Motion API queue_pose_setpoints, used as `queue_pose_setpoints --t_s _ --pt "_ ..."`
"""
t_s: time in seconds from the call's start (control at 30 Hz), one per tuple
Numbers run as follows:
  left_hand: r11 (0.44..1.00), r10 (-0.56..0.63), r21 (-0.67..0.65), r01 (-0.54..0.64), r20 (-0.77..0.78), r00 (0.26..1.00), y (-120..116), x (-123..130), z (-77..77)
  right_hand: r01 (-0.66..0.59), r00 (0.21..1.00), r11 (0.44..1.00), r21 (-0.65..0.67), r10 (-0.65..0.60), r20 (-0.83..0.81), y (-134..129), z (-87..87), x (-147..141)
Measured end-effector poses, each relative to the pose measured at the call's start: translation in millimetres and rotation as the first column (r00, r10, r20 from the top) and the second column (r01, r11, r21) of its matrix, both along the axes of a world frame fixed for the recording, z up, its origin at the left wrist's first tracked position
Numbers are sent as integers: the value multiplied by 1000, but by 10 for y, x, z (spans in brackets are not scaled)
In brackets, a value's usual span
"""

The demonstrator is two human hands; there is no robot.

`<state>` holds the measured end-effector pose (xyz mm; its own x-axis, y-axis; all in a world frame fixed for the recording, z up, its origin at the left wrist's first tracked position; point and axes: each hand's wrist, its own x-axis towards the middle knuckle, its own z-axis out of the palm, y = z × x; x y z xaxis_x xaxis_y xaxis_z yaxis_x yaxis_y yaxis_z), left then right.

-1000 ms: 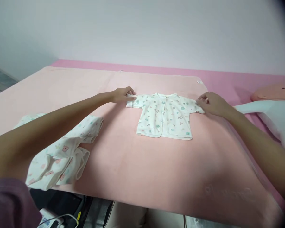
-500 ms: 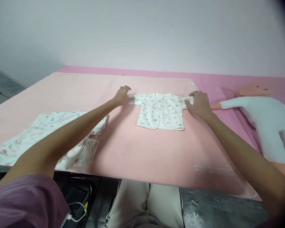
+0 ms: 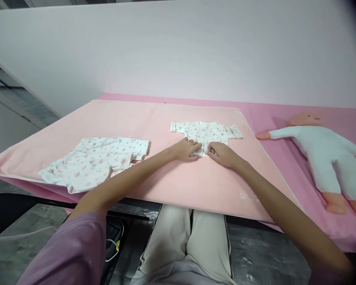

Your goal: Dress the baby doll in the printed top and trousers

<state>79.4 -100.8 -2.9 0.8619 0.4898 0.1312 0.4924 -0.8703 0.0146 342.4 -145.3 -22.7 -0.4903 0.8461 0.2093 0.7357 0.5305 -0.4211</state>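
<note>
A small white baby shirt (image 3: 206,131) with a scattered print lies spread on the pink blanket, its sleeves out to both sides. My left hand (image 3: 187,149) is at the lower left of the shirt front, fingers bent together at the cloth near the middle opening. Close beside it, my right hand (image 3: 222,153) is closed in a pinch at the lower front edge, right of the opening. Both hands cover much of the bottom hem, and the fingertips' exact hold is partly hidden.
Folded printed baby clothes (image 3: 97,160) lie to the left on the pink blanket (image 3: 130,122). At the right, a baby doll (image 3: 317,152) in a white suit rests on a darker pink cover (image 3: 273,118). A white wall (image 3: 178,51) stands behind.
Both hands have moved from the sleeve ends inward and down to the shirt's lower front, now close together. The sleeves are uncovered. The head view has shifted.
</note>
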Motion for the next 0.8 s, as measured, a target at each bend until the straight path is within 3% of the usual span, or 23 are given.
queue_pose_setpoints --t_s 0.17,0.23,0.33,0.4,0.5,0.57,0.63,0.73,0.8 --pt "995 -81 52 83 -29 996 61 26 -58 5 996 1000 10 -4 -89 -19 -31 -5" --pt "997 -62 51 62 -10 998 54 59 -84 -9 993 1000 11 11 -121 -61 -33 -12" --pt "991 119 -74 -111 127 985 30 103 -72 7 982 999 32 -1 -189 -93 -9 32" --pt "954 253 -215 -207 212 944 28 127 -31 165 954 981 104 -132 -270 -36 22 143" --pt "920 335 -300 -254 263 905 100 186 28 501 845 833 234 -412 -341 235 89 464" --pt "914 377 -275 -298 302 876 208 250 38 621 780 742 253 -553 -292 502 150 733" --pt "893 431 -286 -347 322 843 343 315 16 656 752 745 122 -630 -194 759 216 977" --pt "839 506 -380 -389 280 816 510 370 -70 580 812 802 -145 -583 24 1005 272 1208" --pt "824 526 -399 -402 278 804 548 368 -147 586 810 790 -178 -577 104 1073 250 1283"
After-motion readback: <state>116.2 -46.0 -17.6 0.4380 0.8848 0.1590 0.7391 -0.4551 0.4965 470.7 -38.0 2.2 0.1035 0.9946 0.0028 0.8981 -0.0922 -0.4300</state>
